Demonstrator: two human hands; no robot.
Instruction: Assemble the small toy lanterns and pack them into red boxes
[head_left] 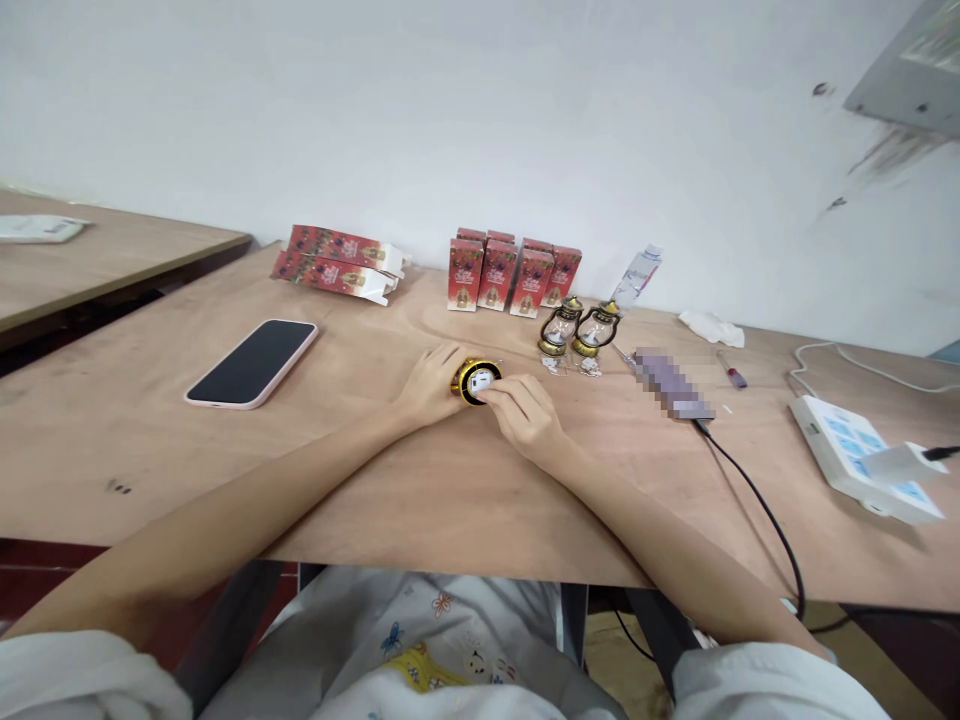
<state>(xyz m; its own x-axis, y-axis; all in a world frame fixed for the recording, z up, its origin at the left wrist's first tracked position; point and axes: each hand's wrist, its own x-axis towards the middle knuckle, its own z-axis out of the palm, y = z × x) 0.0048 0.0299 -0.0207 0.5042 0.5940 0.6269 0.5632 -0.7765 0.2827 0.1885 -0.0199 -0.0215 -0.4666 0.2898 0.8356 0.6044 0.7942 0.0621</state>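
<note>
My left hand (431,388) is closed around a small gold lantern (480,382), which lies tipped over with its round base toward me. The base has a black ring and a white centre with a small dark slot. My right hand (527,415) pinches at the lower right edge of that white centre; whatever is between its fingertips is too small to make out. Just beyond my right hand stand two upright bronze lanterns (596,328) with clear globes. Small white tags or wires (589,366) lie at their feet.
Red printed boxes (499,275) stand by the wall, with flat open cartons (337,262) to their left. A pink-cased phone (255,362) lies left. On the right are a cabled phone (671,385), a screwdriver (733,375), a tissue (712,328), a leaning bottle (637,275) and a power strip (862,450).
</note>
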